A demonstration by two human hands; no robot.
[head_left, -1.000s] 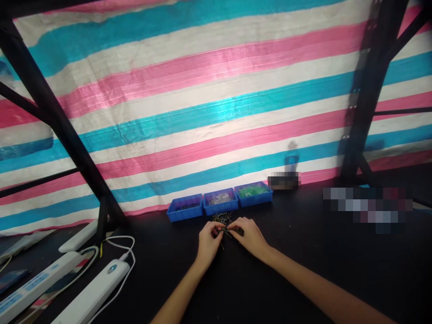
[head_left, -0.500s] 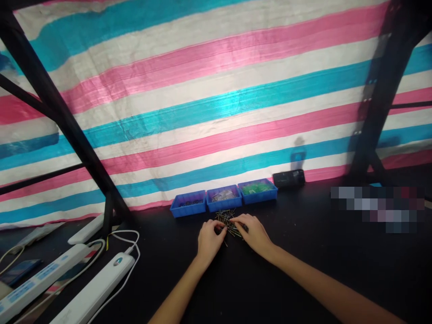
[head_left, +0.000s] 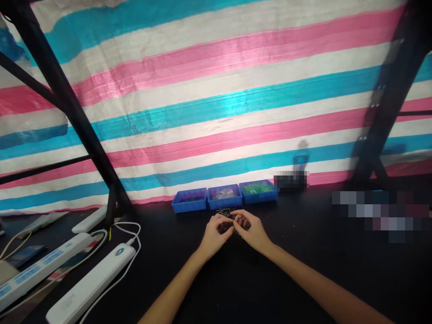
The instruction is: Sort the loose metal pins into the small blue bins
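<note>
A loose pile of thin metal screws or nails point(head_left: 224, 213) lies on the black table, partly hidden by both hands. At the pile's left side is my left hand point(head_left: 216, 231), its thumb and fingers curved inward, with fingertips meeting those of the other hand. My right hand point(head_left: 251, 229) curls over the right side of the pile. Whatever the fingertips pinch is too small to make out. Behind the pile stand three blue trays: one with dark small parts point(head_left: 189, 206), one with clear bags point(head_left: 225, 202), one with green pieces point(head_left: 258, 196).
White power strips point(head_left: 91, 283) and cables lie at the left on the black table point(head_left: 216, 288). A black frame post point(head_left: 77, 121) rises at the left, another at the right. A striped sheet point(head_left: 216, 108) hangs behind; a pixelated dark object point(head_left: 290, 181) is beside the trays.
Both hands have come together over the pile, with their fingertips now touching. The view has shifted slightly.
</note>
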